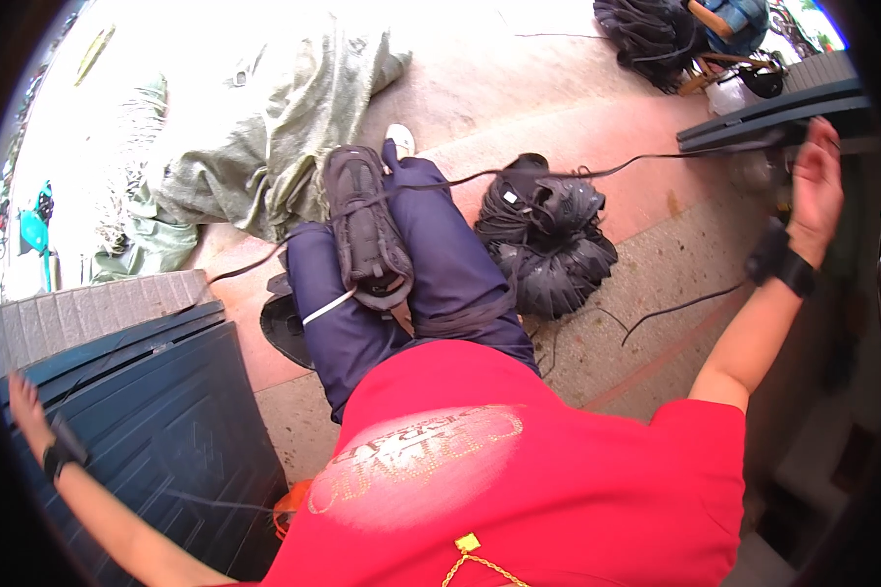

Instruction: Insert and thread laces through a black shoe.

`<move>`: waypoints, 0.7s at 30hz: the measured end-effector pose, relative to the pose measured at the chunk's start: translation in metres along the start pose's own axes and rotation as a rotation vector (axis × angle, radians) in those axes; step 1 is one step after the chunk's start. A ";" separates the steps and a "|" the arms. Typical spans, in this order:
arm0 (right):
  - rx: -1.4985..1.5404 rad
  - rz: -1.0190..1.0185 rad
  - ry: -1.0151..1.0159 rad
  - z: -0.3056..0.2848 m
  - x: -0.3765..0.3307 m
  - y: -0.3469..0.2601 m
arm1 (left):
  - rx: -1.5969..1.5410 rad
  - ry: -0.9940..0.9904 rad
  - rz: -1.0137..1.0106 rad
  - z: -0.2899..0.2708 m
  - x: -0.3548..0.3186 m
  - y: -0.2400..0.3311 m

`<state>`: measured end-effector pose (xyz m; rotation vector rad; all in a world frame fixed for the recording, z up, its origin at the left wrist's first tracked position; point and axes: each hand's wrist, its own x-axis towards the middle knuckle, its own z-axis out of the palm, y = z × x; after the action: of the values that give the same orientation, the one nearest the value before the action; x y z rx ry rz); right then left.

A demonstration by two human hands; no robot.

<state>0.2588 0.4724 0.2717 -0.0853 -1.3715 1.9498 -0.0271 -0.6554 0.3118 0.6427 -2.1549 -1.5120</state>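
A person in a red T-shirt (pixel 578 470) with a gold pendant (pixel 468 542) sits with both arms flung wide above dark blue trousers (pixel 440 235). The left arm reaches out low and to the left, its wrist in a black band (pixel 61 455), the left grip (pixel 31 413) raised before a blue panelled door (pixel 157 440) with fingers extended; how tightly they close, and on what, cannot be told. The right arm bends upward at far right, the right grip (pixel 817 186) lifted with its fingers upward, a dark cord (pixel 636 161) running up to them; whether they close on it cannot be told. Between the arms, the cord crosses a black shoe upper (pixel 367 220) lying lengthwise on the lap. Just beyond the right leg, a bundle of black shoe uppers (pixel 553 264) sits on the floor (pixel 646 264). Farther off lies a rumpled grey-green sheet (pixel 255 157); at upper right, part of another person (pixel 739 24) appears beside a second black bundle (pixel 646 39).
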 end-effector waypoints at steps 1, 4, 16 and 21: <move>-0.254 0.024 0.154 0.048 -0.013 0.035 | -0.013 -0.010 -0.005 0.052 -0.044 -0.034; -0.692 0.270 -0.060 0.101 -0.051 0.155 | 0.093 -0.431 -0.004 0.293 -0.183 -0.020; -0.929 0.043 -0.969 0.209 -0.184 0.376 | 0.209 -1.236 -0.538 0.515 -0.443 -0.081; -1.069 -0.096 -0.873 0.215 -0.181 0.391 | 0.325 -1.213 -0.487 0.537 -0.455 -0.085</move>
<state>0.0896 0.1342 -0.0257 0.3633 -2.7886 0.9496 0.0334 -0.0096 0.0265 0.3667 -3.3684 -2.1686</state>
